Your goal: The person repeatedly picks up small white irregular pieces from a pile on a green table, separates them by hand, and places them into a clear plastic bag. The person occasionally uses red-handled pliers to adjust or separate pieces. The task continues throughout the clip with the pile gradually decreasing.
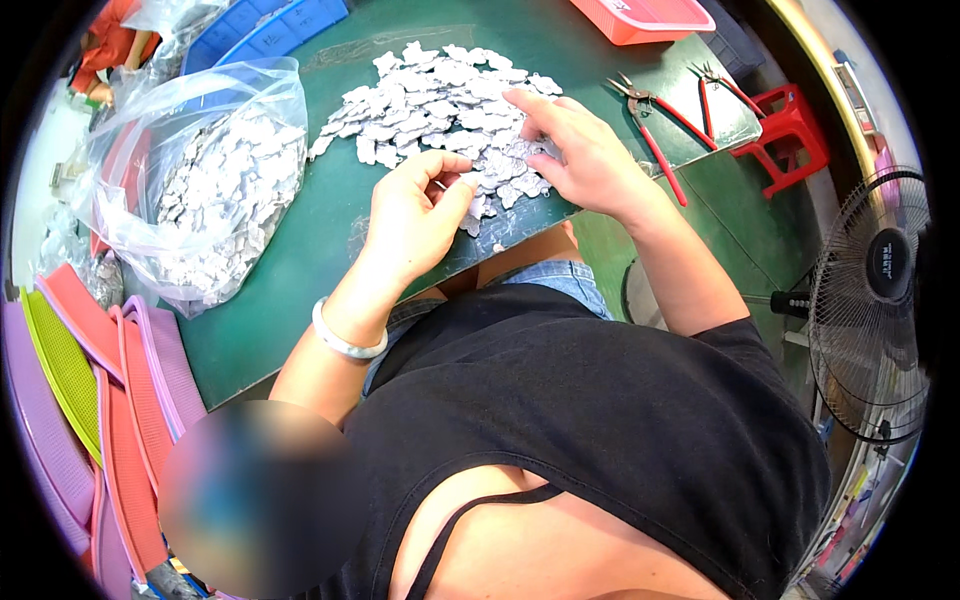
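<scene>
A spread pile of small flat silver-grey metal pieces (420, 95) with wavy outlines lies on the green table. My left hand (410, 210), a pale bangle (347, 332) on its wrist, is at the pile's near left edge. Its fingers are curled, with thumb and forefinger close together; whatever they pinch is too small or hidden to make out. My right hand (580, 155) hovers over the pile's right side, thumb and forefinger apart, nothing visible between them. Beneath and between both hands lie more loose pieces (510, 170), close to the table's near edge.
Left of the pile, a clear plastic bag (225, 200) holds many similar pieces. Two red-handled pliers (650, 120) (715, 90) lie at the right. A red basket (645, 18) and blue bin (275, 35) stand farther back. Colored baskets (130, 400), a red stool (785, 140) and a fan (870, 290) flank the table.
</scene>
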